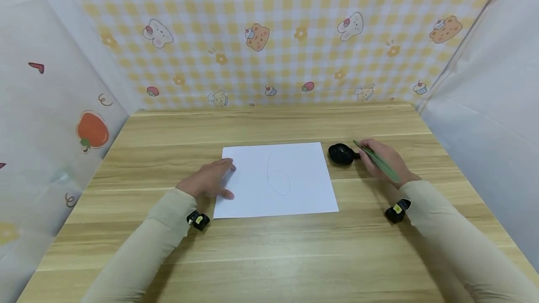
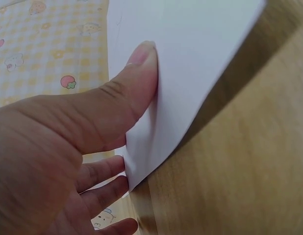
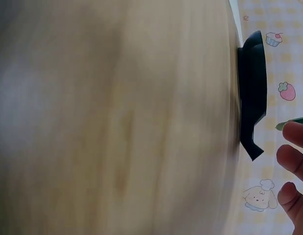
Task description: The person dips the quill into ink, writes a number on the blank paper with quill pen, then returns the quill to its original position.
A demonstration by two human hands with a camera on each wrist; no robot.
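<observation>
A white sheet of paper (image 1: 303, 176) with a thin, faint line like a 6 lies on the wooden table. My left hand (image 1: 212, 179) rests at its left edge, fingers spread. In the left wrist view the thumb (image 2: 137, 81) lies against the paper (image 2: 190, 54), whose edge bows off the table. Right of the sheet is a small black spoon (image 1: 341, 154) with a deep bowl. Beside its handle, my right hand (image 1: 385, 160) pinches a slender green tool (image 1: 381, 165), narrow at one end and wider at the other; its kind is unclear. In the right wrist view the fingertips (image 3: 291, 159) are apart from the spoon (image 3: 253, 83).
A yellow checked cloth (image 1: 286, 64) with cartoon prints hangs behind the table (image 1: 273, 265). White sheeting stands on the left (image 1: 50, 106) and the right (image 1: 484, 88). Each wrist bears a small black camera.
</observation>
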